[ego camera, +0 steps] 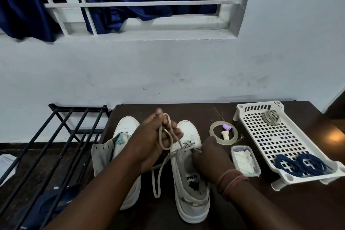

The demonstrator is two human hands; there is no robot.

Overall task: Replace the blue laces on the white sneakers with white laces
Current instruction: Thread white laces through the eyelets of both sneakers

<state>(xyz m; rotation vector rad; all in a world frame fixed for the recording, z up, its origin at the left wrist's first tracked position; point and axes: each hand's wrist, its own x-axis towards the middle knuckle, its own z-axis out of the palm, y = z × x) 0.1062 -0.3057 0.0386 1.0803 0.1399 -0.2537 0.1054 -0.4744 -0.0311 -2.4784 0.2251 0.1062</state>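
White lace being threaded through the low eyelets of the right-hand sneaker

The white lace is looped up from the right-hand sneaker and is pinched in the curled fingers of the left hand, apparently so that slack is drawn clear of the eyelets. The shoe's upper is gripped by the right hand, seemingly to steady it. The left-hand sneaker is left unlaced beside it, tongue open. 2 coils of blue laces are parked in the white basket, well apart, with another pale lace waiting there.
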